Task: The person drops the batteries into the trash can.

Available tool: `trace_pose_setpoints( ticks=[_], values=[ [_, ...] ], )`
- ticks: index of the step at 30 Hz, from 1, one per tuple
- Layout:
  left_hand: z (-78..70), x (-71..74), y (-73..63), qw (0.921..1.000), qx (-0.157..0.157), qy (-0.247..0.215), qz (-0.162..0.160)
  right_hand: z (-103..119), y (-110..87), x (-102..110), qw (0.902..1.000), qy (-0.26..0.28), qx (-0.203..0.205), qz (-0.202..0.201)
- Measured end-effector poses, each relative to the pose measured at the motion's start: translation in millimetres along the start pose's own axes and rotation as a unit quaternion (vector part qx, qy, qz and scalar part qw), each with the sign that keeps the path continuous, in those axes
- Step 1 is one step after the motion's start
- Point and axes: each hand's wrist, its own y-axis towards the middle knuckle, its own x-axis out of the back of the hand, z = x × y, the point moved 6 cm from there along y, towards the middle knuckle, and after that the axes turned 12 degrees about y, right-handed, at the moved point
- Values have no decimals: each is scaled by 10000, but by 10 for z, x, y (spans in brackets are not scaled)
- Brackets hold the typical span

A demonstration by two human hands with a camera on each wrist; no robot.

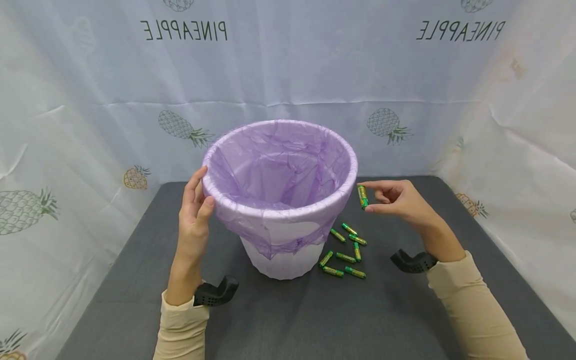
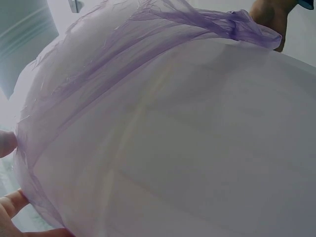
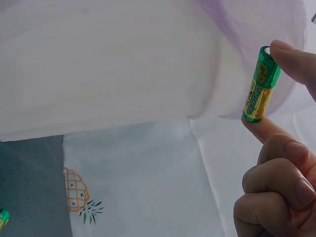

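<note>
A white bin point(image 1: 281, 265) lined with a thin purple bag point(image 1: 288, 175) stands upright on the dark table, the bag folded over its rim. My left hand point(image 1: 193, 215) rests against the bin's left side, with thumb and fingers spread on the outside just below the rim. In the left wrist view its fingertips point(image 2: 12, 202) touch the bag-covered wall. To the right of the bin, my right hand point(image 1: 396, 200) pinches a green and gold battery point(image 3: 260, 86) end to end between thumb and index finger, above the table. Its other fingers are curled in.
Several more green batteries point(image 1: 345, 257) lie scattered on the table point(image 1: 382, 310), close to the bin's right side. White cloth point(image 1: 288, 70) with pineapple prints hangs behind and at both sides. Each wrist wears a black camera mount point(image 1: 216, 292).
</note>
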Motion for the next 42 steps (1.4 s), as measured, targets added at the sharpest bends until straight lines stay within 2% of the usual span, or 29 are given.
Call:
trace_pose_setpoints(
  ticks=[8, 21, 31, 42],
  values=[
    [-19, -5, -7, 10000, -33, -40, 14, 188, 68, -33, 9996, 225, 104, -110],
    [-11, -5, -14, 10000, -10, -68, 13, 436, 144, -36, 9984, 210, 422, -297],
    [-15, -7, -11, 9999, -95, -77, 56, 574, 189, -68, 9967, 264, 653, -407],
    [-15, -10, -6, 9998, -141, -110, 68, 628, 317, -160, 9937, 229, 725, -821]
  ],
)
